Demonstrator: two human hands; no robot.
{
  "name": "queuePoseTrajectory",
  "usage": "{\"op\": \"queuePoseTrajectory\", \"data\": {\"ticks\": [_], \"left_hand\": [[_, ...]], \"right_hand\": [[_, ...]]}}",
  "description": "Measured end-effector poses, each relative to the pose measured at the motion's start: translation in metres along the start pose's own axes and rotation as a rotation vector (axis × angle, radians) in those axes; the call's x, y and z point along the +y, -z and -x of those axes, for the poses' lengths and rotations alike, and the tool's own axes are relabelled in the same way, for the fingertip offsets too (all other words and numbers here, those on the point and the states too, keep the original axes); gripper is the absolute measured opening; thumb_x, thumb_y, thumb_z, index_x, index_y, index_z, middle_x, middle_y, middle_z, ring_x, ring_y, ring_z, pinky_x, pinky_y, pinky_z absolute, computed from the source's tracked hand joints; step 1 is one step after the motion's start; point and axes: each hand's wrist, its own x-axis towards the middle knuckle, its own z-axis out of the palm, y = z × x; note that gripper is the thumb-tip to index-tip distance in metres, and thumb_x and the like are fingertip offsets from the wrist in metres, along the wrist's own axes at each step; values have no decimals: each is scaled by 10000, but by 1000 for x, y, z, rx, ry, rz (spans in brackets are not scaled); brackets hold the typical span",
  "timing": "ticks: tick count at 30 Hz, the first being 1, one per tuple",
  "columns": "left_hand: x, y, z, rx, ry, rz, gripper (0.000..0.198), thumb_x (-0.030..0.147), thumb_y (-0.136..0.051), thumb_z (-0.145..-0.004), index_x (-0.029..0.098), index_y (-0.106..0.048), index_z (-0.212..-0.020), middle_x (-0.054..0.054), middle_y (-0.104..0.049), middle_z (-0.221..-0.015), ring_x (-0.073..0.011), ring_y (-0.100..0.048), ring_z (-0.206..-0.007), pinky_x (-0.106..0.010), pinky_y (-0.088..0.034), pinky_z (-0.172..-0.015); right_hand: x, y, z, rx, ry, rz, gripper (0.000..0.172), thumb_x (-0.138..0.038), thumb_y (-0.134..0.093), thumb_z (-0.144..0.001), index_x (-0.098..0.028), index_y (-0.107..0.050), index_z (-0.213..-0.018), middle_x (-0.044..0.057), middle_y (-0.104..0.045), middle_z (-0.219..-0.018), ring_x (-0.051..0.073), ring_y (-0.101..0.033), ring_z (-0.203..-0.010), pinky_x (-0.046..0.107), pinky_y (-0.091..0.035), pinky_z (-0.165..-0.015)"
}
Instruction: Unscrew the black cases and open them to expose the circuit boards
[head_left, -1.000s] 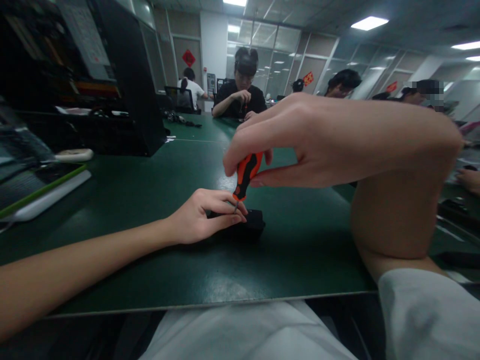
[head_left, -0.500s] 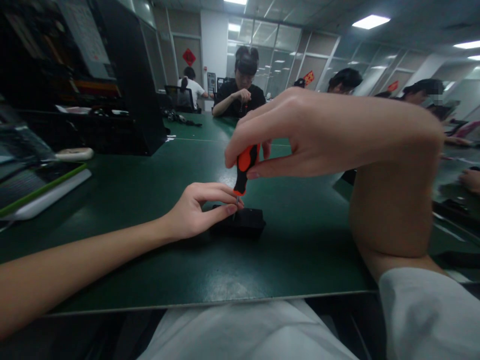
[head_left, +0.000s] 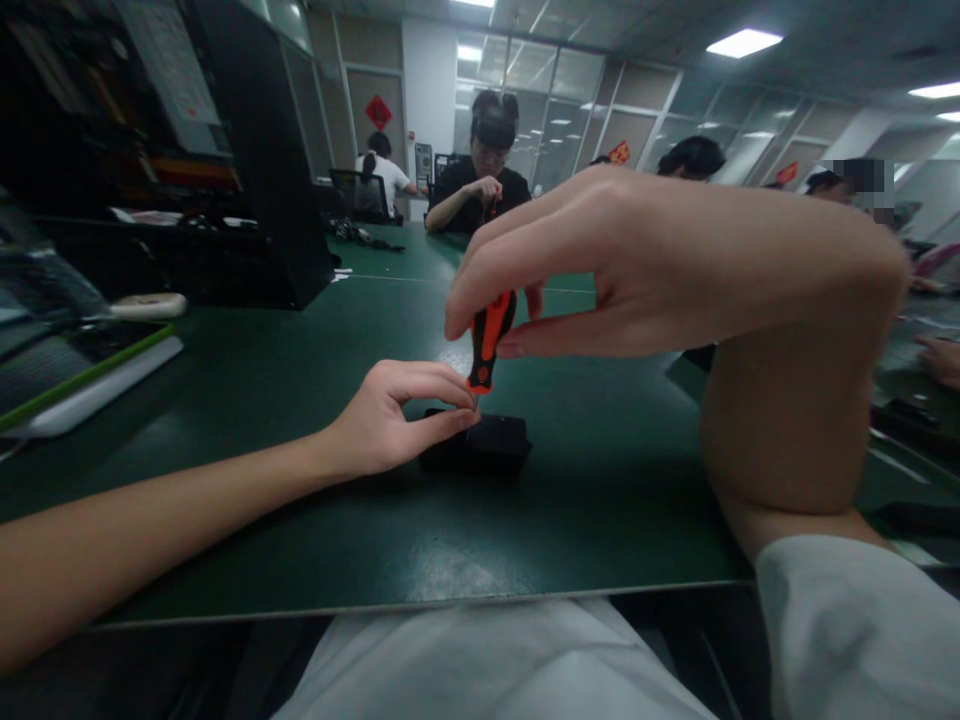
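Note:
A screwdriver (head_left: 491, 345) with an orange and black handle stands nearly upright, leaning slightly right at its top. My right hand (head_left: 577, 265) grips the handle from above, with the thumb on its right side and the fingers curled over the top. Low down, my left hand (head_left: 409, 412) pinches thumb and fingertips around the thin metal shaft. Under the shaft a small black box-shaped part (head_left: 495, 445) lies on the green tabletop. My left fingers hide the box's left end, and the screwdriver's tip is not clear to see.
On the left stand a tall black open-fronted rack (head_left: 262, 160), a green-edged tray (head_left: 90, 375) and a pale rounded object (head_left: 150, 306). A person (head_left: 480, 165) sits across the green table (head_left: 420, 550), whose front edge runs near my lap. Cables (head_left: 364, 236) lie farther back.
The screwdriver's handle has turned, showing a different orange and black face. My right hand has shifted slightly, its wrist a little to the right. The left hand and black part stay put.

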Motion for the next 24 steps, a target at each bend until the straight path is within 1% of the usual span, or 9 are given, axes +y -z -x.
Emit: {"op": "queuePoseTrajectory", "data": {"ticks": [2, 5, 7, 11, 13, 15, 18, 20, 24], "left_hand": [[0, 0, 0, 4, -2, -3, 67, 190, -711, -883, 179, -746, -826, -53, -765, -847, -176, -721, -781, -275, -565, -763], [0, 0, 1, 8, 12, -12, 74, 209, -708, -886, 179, -739, -827, -54, -764, -839, -182, -717, -781, -286, -564, -762], [1, 0, 1, 2, 27, -16, 80, 222, -708, -887, 173, -735, -830, -57, -761, -835, -185, -712, -780, -291, -560, -761], [1, 0, 3, -13, 74, -20, 79, 228, -713, -882, 163, -724, -838, -42, -746, -808, -173, -697, -754, -273, -542, -734], [1, 0, 4, -15, 94, -14, 74, 224, -720, -876, 165, -718, -831, -27, -739, -786, -162, -690, -726, -261, -532, -714], [0, 0, 4, -9, 103, -11, 66, 218, -728, -868, 169, -717, -826, -16, -738, -774, -156, -687, -706, -255, -525, -699], [1, -1, 4, 3, 109, -20, 57, 217, -728, -865, 172, -718, -832, -13, -746, -780, -155, -691, -703, -253, -526, -699], [3, -1, 3, 0, 117, -35, 71, 227, -728, -866, 169, -717, -828, -16, -751, -786, -153, -693, -702, -248, -527, -700], [6, -2, 3, -8, 100, -64, 100, 241, -739, -860, 162, -711, -805, -14, -743, -759, -144, -682, -675, -237, -519, -681]], "right_hand": [[-1, -2, -1, 31, -82, 61, 342, -425, -516, -982, -203, -626, -1218, -34, -663, -1017, 68, -609, -891, 220, -496, -811], [-3, -5, -3, 31, -162, 86, 392, -485, -474, -988, -173, -665, -1129, -12, -656, -923, 96, -609, -863, 271, -508, -829], [-4, -5, -4, -3, -117, 41, 312, -420, -498, -992, -171, -670, -1066, -14, -653, -940, 92, -595, -858, 259, -504, -803], [-5, -5, -6, -55, -23, -7, 125, -260, -546, -964, -217, -660, -990, -38, -643, -956, 73, -557, -810, 229, -465, -724], [-6, -7, -8, -44, -24, 11, 118, -286, -563, -958, -246, -655, -1020, -47, -644, -960, 80, -552, -814, 242, -459, -749], [-7, -10, -10, -20, -57, 53, 166, -366, -575, -955, -249, -653, -1044, -53, -640, -934, 84, -544, -797, 255, -455, -749], [-9, -11, -11, -2, -131, 120, 217, -409, -558, -959, -222, -659, -916, -51, -620, -835, 79, -513, -722, 264, -441, -677], [-10, -9, -11, -22, -114, 97, 211, -372, -551, -966, -221, -652, -859, -48, -627, -844, 77, -513, -727, 254, -446, -675], [-12, -5, -8, -71, -44, 17, 199, -370, -529, -985, -225, -661, -955, -40, -650, -933, 81, -549, -795, 239, -478, -737]]}}
